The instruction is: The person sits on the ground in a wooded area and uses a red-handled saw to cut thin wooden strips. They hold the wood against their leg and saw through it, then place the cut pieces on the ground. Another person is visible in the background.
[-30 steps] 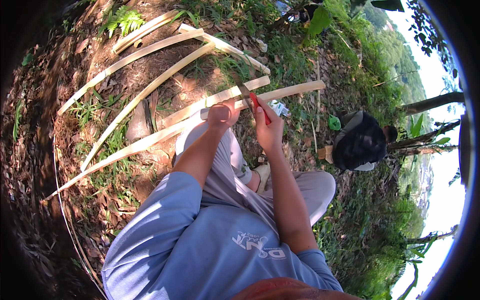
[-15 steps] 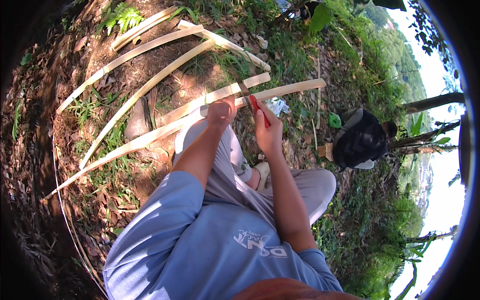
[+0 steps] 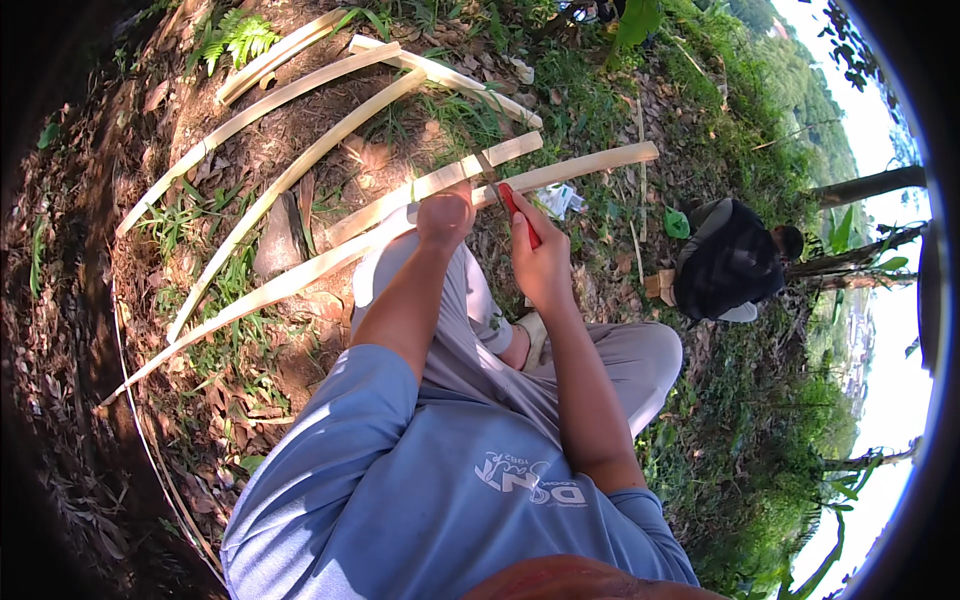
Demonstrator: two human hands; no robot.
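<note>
My left hand (image 3: pixel 446 215) is closed round a long pale strip of what looks like split bamboo (image 3: pixel 290 282), which runs over my raised knee. In my right hand (image 3: pixel 541 262) is a knife (image 3: pixel 522 218) with a red handle. Its blade crosses the strip just right of my left hand and points away from me. I cannot tell how deep the edge sits in the strip. A shorter pale strip (image 3: pixel 400 197) lies just beyond, partly behind the blade.
More pale strips (image 3: pixel 300 172) lie on leaf-covered ground to the far left. A grey stone (image 3: pixel 278 238) sits among them. White litter (image 3: pixel 560 200) lies past my right hand. A person in dark clothing (image 3: pixel 730 262) crouches at the right, beside a green bag (image 3: pixel 676 223).
The view has shifted slightly. Both hands keep their holds on the strip and knife; the blade has tilted a little and stays near the same spot on the strip.
</note>
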